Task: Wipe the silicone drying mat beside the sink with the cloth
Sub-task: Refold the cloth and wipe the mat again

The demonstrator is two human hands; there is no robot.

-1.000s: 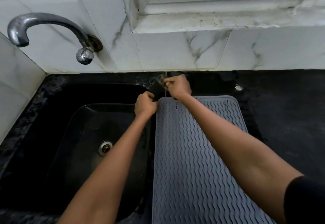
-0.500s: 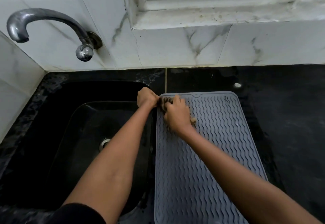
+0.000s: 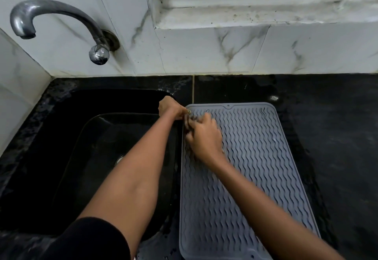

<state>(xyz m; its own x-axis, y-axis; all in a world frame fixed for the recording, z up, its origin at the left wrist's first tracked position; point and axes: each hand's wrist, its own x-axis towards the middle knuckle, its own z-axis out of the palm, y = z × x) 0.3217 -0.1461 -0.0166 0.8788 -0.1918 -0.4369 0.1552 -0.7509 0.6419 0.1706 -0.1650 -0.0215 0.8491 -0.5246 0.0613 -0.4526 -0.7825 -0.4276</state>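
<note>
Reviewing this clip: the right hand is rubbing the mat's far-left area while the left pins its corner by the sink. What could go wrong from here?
1. The left hand pins only the far-left corner of the mat; strokes toward the near end could make it creep or buckle there.
2. The mat's left edge runs along the sink, so it could slip over the rim.
3. The cloth is almost hidden under the right hand, so fingers, not cloth, may be rubbing.

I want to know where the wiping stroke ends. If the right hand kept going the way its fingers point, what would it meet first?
Likely the left hand, pinching the mat at its far left corner, right ahead of the right hand.
</note>
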